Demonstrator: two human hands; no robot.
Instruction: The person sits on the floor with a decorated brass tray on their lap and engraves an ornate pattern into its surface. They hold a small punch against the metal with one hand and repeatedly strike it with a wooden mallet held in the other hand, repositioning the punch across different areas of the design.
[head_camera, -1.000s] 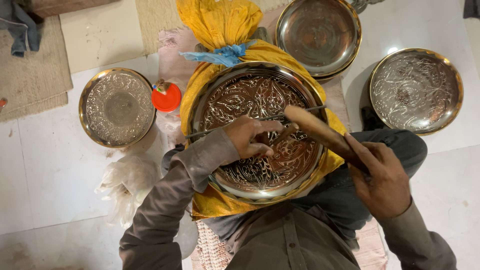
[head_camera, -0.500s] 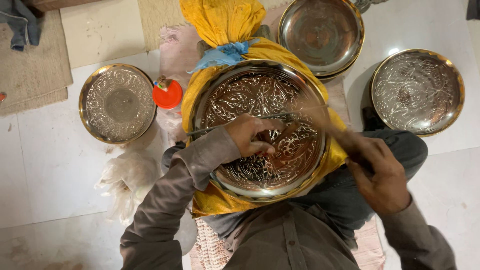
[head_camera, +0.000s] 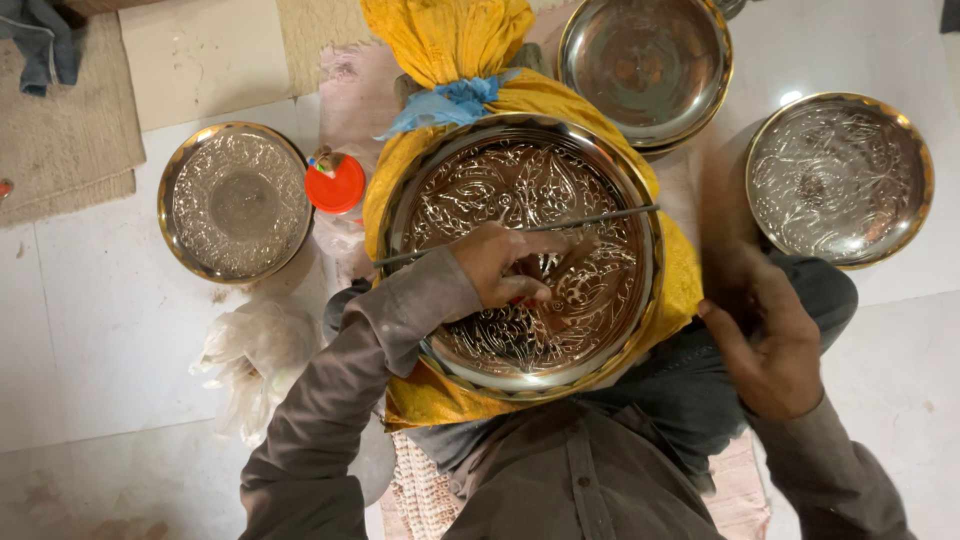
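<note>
A large engraved metal plate (head_camera: 520, 190) rests on a tied yellow cloth bundle (head_camera: 445, 40) in my lap. My left hand (head_camera: 495, 265) lies on the plate's middle, its fingers closed on a small punch that is mostly hidden. A thin metal rod (head_camera: 600, 217) lies across the plate just above that hand. My right hand (head_camera: 770, 345) is off the plate's right rim, gripping a wooden mallet (head_camera: 722, 215) that is blurred by motion and points away from me.
A smaller engraved plate (head_camera: 237, 203) lies on the white floor at left, with a red-capped bottle (head_camera: 335, 183) beside it. A plain metal plate (head_camera: 645, 65) and another engraved plate (head_camera: 840, 180) lie at the upper right. A crumpled plastic bag (head_camera: 255, 355) sits near my left elbow.
The wooden mallet lay over the plate next to my left hand a second ago; my right hand has swung it back to the right, clear of the plate. The left hand stayed put.
</note>
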